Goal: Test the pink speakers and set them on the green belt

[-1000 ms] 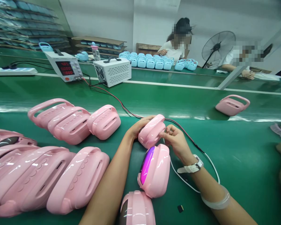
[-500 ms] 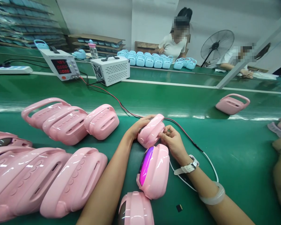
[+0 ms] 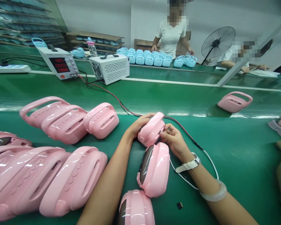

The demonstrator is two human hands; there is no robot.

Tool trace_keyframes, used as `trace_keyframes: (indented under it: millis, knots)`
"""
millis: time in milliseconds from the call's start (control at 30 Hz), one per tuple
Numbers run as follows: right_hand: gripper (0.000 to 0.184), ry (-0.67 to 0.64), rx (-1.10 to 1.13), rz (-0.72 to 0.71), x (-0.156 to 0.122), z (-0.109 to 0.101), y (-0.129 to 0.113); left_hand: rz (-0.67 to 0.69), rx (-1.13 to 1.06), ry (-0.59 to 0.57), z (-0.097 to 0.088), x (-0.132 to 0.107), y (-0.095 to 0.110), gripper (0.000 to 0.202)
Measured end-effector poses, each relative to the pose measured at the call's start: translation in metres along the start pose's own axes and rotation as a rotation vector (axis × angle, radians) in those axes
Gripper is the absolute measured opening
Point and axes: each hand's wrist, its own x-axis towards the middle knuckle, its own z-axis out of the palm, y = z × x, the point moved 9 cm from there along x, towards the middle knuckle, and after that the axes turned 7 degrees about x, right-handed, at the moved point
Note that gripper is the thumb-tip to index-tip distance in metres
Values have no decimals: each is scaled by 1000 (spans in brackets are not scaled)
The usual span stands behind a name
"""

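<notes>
My left hand (image 3: 140, 124) is closed around the far-left side of a small pink portable speaker (image 3: 151, 129) with a carry handle. At that speaker's right side, my right hand (image 3: 172, 136) has thumb and fingers pinched together; whatever they hold is too small to make out. Just nearer stands another pink speaker (image 3: 156, 170), its front panel dark. Part of a third one (image 3: 138, 207) shows at the bottom edge. A white cable (image 3: 210, 159) loops under my right forearm, one end hidden near the speakers. A small black memory card (image 3: 179, 205) lies on the green mat.
Several pink speakers (image 3: 75, 181) fill the left side. One more (image 3: 235, 102) sits at the right on the green belt (image 3: 178, 97). A power supply (image 3: 61, 64) and a grey-white box (image 3: 111, 68) stand behind. Blue speakers (image 3: 148, 59) line the far bench, where two people are.
The purple light on the middle speaker's front has gone dark. My right fingers have shifted slightly at the held speaker's side. The person across the bench has risen.
</notes>
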Motion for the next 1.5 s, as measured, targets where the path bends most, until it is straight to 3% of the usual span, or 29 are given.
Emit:
trace_keyframes:
  millis: [400,733,1500]
  knots:
    - [48,31,27,118,1,0,1,-9,-17,16,1,-2,2,36]
    - [41,-89,87,114,2,4,1,10,7,47,-2,-6,14,39]
    - [45,-17,63,61,2,3,3,14,34,67,-5,-7,16,39]
